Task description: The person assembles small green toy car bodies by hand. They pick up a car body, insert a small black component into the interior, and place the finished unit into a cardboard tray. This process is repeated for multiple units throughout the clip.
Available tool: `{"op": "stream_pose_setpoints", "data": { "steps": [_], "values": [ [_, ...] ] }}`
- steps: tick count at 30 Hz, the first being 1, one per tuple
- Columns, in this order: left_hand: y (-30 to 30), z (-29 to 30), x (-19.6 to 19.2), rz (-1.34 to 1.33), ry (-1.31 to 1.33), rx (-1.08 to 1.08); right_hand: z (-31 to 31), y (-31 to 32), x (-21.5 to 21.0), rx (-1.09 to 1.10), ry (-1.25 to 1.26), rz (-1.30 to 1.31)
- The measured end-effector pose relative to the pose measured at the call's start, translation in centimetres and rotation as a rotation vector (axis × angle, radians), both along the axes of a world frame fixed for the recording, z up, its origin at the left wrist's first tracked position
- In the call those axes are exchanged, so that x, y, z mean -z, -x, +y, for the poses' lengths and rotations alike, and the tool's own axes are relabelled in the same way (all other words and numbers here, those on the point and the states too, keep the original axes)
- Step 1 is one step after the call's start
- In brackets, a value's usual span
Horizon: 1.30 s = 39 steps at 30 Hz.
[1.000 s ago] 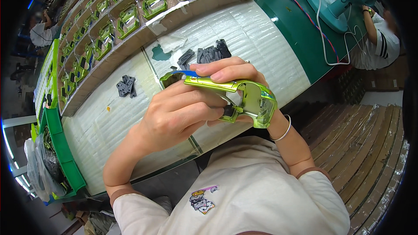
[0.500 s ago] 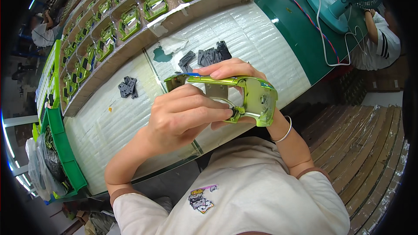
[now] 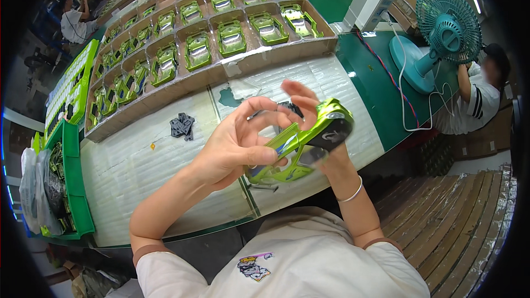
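You hold a lime-green toy car body (image 3: pixel 301 146) up over the near edge of the desk (image 3: pixel 138 171), tilted, its dark underside facing right. Your left hand (image 3: pixel 234 146) pinches its near left end between thumb and fingers. Your right hand (image 3: pixel 309 116) grips it from behind, fingers spread above it. On the desk's pale covering, a small heap of dark parts (image 3: pixel 182 126) lies to the left. A cardboard tray (image 3: pixel 287 52) of green car bodies runs along the far side, and a teal fan (image 3: pixel 441 27) stands far right.
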<state>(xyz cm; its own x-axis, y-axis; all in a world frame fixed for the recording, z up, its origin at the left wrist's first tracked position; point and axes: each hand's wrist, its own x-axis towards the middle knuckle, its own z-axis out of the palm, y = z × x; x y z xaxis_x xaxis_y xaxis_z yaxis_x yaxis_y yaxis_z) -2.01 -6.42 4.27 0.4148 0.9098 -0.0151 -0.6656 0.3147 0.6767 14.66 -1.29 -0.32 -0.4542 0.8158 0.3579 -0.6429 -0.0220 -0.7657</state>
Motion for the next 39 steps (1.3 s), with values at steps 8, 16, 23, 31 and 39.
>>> {"op": "stream_pose_setpoints", "data": {
  "steps": [8,16,23,31,39],
  "values": [
    [-0.2,-0.1,0.4,0.339,-0.068,-0.144,1.0,1.0,1.4,0.158,-0.536,-0.089],
    [-1.2,-1.2,0.0,1.237,-1.031,-0.463,0.9,0.7,1.7,0.376,-0.497,-0.036],
    [-1.4,-1.3,-0.5,1.235,-1.05,-0.506,0.9,1.2,1.8,0.401,-0.536,-0.015],
    [-1.5,-1.5,-0.7,1.262,-1.056,-0.516,0.8,0.9,1.6,0.494,-0.562,-0.13],
    [-1.4,-1.3,-1.2,1.227,-1.017,-0.518,0.8,0.5,1.8,0.315,-0.463,-0.027]
  ]
}}
